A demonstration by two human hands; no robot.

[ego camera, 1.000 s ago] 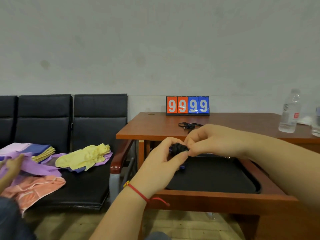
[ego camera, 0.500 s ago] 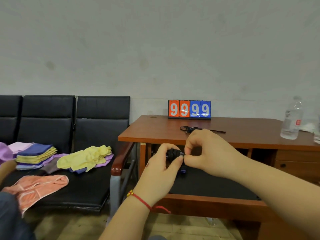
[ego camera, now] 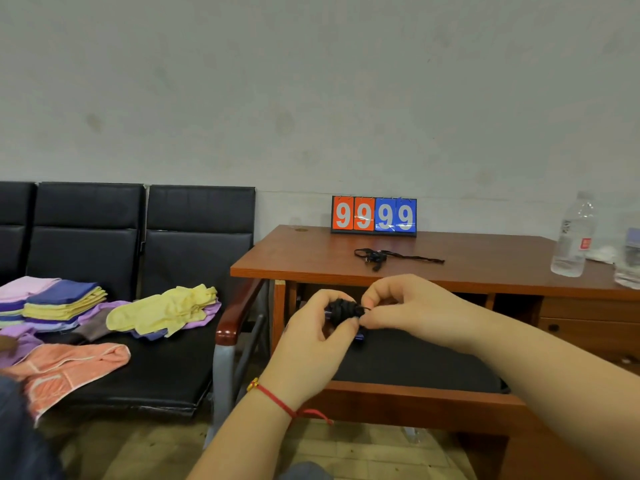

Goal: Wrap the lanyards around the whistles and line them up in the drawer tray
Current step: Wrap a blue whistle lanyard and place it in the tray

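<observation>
Barely shifted from half a second back: wrapped whistle [ego camera: 343,310] still raised over the drawer tray's [ego camera: 415,365] far left corner, bundle a touch tighter. Gripped by left hand [ego camera: 311,344], fingers curled round it to steady the coil; pinched at the loose lanyard end by right hand [ego camera: 408,306], probably tucking it so nothing unravels. Hard to tell what the blue bit just below is. Unwrapped whistle [ego camera: 375,259] waiting mid-desktop, near the scoreboard [ego camera: 374,215] at the desk's [ego camera: 277,261] back edge. Bottle [ego camera: 573,237] far right.

Bare forearms — red string bracelet [ego camera: 277,400], L wrist
</observation>
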